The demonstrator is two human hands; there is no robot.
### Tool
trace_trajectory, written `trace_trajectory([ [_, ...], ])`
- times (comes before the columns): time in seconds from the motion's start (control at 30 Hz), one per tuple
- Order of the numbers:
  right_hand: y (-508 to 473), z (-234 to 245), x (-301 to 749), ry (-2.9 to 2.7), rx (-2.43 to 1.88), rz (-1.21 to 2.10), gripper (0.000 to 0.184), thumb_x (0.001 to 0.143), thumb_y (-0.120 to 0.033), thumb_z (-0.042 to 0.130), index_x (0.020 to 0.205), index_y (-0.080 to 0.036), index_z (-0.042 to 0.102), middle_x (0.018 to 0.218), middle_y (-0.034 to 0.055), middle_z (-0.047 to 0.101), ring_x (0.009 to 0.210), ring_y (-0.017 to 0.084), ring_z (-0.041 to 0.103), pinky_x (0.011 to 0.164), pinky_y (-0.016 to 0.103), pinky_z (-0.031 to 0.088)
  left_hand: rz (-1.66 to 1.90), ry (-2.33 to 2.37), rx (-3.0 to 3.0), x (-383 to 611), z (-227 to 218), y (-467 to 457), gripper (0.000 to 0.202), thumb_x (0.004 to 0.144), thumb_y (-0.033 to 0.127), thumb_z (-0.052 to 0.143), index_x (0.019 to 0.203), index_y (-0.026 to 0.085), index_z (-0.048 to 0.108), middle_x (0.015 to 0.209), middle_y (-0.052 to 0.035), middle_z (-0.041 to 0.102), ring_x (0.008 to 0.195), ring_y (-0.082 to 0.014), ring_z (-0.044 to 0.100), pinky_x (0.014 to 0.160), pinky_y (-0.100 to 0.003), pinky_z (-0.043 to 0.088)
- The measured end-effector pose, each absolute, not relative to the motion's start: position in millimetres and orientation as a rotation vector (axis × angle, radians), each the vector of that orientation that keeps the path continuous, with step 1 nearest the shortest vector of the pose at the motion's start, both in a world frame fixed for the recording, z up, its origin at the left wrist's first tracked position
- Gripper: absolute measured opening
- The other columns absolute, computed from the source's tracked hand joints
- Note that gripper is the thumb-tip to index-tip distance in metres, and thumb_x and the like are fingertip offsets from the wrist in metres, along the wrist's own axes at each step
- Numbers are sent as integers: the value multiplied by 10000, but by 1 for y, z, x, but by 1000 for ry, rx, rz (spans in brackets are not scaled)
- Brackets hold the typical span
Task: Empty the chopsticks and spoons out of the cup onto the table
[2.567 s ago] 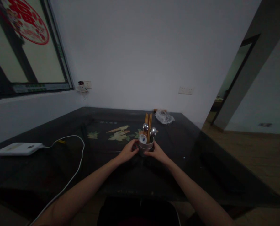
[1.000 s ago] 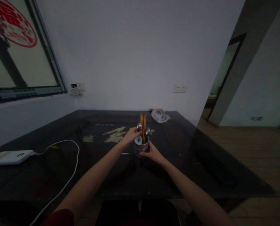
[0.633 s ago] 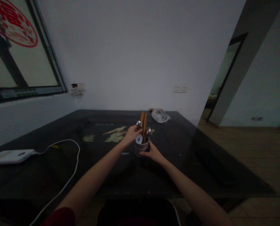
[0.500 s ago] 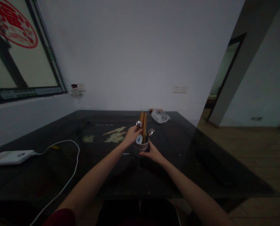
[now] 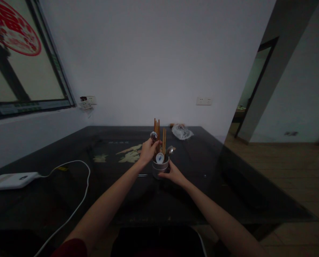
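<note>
A grey utensil holder (image 5: 157, 171) stands upright on the dark table in front of me. My right hand (image 5: 174, 174) is closed around its right side. My left hand (image 5: 148, 150) is closed above the rim on a bundle of wooden chopsticks (image 5: 158, 130) and a metal spoon (image 5: 154, 136), whose bowl points up. The lower ends of this bundle are hidden behind the hand and rim. More chopsticks (image 5: 164, 137) stand in the holder, with a white spoon with a blue mark (image 5: 159, 158) at the front and another metal spoon (image 5: 170, 150) on the right.
A crumpled clear plastic bag (image 5: 182, 132) lies at the back of the table (image 5: 202, 200). At the left a white device (image 5: 13, 181) lies with a white cable (image 5: 87, 182) running to the front edge. A dark long object (image 5: 245, 191) lies at the right.
My left hand has risen slightly and shifted left, bringing up some chopsticks and the metal spoon, apart from the other chopsticks. My right hand keeps its hold on the utensil holder.
</note>
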State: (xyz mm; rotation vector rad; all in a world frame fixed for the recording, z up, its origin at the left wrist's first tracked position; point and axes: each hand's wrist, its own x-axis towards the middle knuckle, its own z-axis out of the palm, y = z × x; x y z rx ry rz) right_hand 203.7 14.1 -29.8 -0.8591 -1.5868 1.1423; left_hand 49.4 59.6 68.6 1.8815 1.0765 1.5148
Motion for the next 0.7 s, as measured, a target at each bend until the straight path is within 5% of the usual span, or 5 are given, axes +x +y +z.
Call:
trace_trajectory([
  [0.7, 15, -31, 208, -1659, -911, 1046, 818, 562, -311, 825, 1274, -197, 438, 1276, 106, 552, 1186, 257, 521, 1047, 435, 365, 1756, 749, 1904, 37, 163, 46, 199, 844, 330, 549, 845, 134, 581, 780, -67, 684, 720, -153, 660, 699, -284, 536],
])
